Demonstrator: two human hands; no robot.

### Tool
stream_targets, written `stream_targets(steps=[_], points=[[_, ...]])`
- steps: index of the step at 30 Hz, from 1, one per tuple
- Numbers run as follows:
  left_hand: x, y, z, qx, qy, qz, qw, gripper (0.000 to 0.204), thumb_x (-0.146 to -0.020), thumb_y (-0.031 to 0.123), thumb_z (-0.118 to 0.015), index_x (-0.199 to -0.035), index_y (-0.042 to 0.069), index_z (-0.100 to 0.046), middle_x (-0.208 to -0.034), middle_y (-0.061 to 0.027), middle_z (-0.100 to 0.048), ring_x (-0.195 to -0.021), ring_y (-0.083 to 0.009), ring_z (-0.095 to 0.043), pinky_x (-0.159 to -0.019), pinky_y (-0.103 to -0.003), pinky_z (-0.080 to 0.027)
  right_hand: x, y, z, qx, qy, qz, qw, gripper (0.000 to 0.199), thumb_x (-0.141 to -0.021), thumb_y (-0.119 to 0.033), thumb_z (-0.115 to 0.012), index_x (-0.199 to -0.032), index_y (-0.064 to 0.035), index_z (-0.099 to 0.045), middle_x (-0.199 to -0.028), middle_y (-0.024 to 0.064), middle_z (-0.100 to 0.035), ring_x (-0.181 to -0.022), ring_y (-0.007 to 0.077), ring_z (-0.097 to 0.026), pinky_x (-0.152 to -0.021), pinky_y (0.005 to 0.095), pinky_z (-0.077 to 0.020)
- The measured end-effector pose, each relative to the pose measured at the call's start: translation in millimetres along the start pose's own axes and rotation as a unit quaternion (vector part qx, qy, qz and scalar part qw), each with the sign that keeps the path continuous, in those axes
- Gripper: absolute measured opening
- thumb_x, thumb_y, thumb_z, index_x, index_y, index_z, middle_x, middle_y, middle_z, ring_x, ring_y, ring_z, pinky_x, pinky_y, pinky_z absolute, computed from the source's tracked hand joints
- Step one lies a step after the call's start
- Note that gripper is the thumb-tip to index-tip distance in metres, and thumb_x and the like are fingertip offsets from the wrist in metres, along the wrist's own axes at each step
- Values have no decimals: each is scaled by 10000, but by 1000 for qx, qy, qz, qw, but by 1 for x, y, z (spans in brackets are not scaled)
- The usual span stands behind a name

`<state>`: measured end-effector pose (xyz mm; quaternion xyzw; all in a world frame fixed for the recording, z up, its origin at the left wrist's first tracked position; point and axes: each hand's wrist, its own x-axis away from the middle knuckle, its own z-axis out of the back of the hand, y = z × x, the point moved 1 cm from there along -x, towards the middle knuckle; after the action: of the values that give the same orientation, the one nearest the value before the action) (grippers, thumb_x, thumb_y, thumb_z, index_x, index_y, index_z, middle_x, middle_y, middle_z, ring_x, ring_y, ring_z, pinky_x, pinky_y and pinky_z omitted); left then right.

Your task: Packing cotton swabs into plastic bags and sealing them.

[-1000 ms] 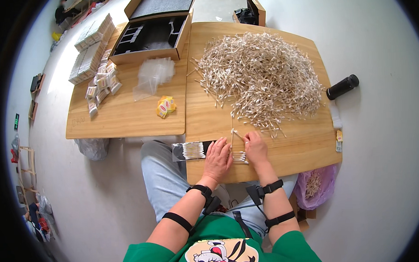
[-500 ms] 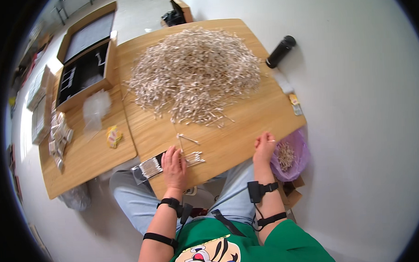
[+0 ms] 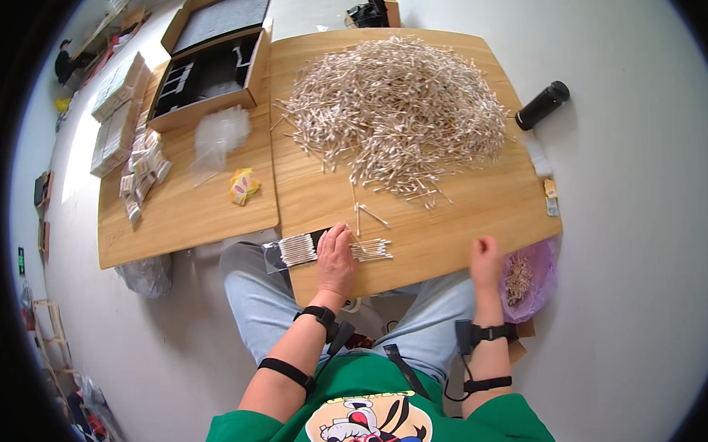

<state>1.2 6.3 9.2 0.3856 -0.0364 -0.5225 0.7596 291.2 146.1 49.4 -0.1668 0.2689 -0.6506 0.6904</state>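
My left hand [image 3: 337,260] lies over the middle of a row of cotton swabs [image 3: 296,250] near the table's front edge, fingers close together and mostly flat. The row shows on both sides of the hand. A clear plastic sleeve [image 3: 273,256] is at its left end, and a black strip shows beside the fingers. What lies under the palm is hidden. Over the table's front edge, farther right, my right hand [image 3: 485,259] is raised with its fingers curled closed and slightly blurred. Anything inside it is hidden. A few loose swabs [image 3: 373,215] lie just beyond my left hand.
A big heap of cotton swabs [image 3: 397,110] covers the table's far part. On the left are an open cardboard box [image 3: 257,72], clear bags [image 3: 219,140], yellow packets [image 3: 244,186] and stacked packs [image 3: 115,136]. A black bottle [image 3: 543,105] stands right. A purple bag [image 3: 539,281] holds swabs below.
The view has shifted, so the table and heap sit farther right. My left hand stays on the row of swabs. My right hand remains closed, with its fingers now turned more upward.
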Motion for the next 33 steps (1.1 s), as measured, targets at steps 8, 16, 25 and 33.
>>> stream_targets(steps=[8,16,25,33], points=[[4,-6,-6,31,38,37,998,241,-829,18,-568,-1067,50,-553,-1220,-152,-562,-1187,-353,-517,-1034,-451,-407,45,-159,-102,-9,-184,284,941,171,-784,-213,-733,-797,-89,-616,-865,107,-616,-856,310,-597,-747,443,-484],[3,-3,-3,53,60,31,996,264,-843,-18,-559,-1099,48,-564,-1239,-154,-571,-1183,-356,-521,-1016,-439,-409,45,-159,-123,24,-219,283,934,123,-794,-200,-711,-791,-104,-636,-867,93,-616,-880,296,-605,-755,422,-509],[-1,-2,-1,24,45,3,999,283,-862,19,-566,-1142,57,-576,-1258,-139,-567,-1217,-333,-514,-1059,-448,-383,8,-153,-101,52,-273,377,883,121,-786,-176,-741,-776,-94,-654,-864,74,-631,-869,291,-617,-735,429,-513],[-2,-1,-2,-2,23,-22,999,206,-833,76,-621,-1038,74,-600,-1180,-100,-587,-1218,-290,-528,-1077,-449,-369,23,-168,-130,56,-188,288,937,175,-777,-250,-744,-789,-102,-652,-821,111,-634,-785,302,-628,-676,434,-508]])
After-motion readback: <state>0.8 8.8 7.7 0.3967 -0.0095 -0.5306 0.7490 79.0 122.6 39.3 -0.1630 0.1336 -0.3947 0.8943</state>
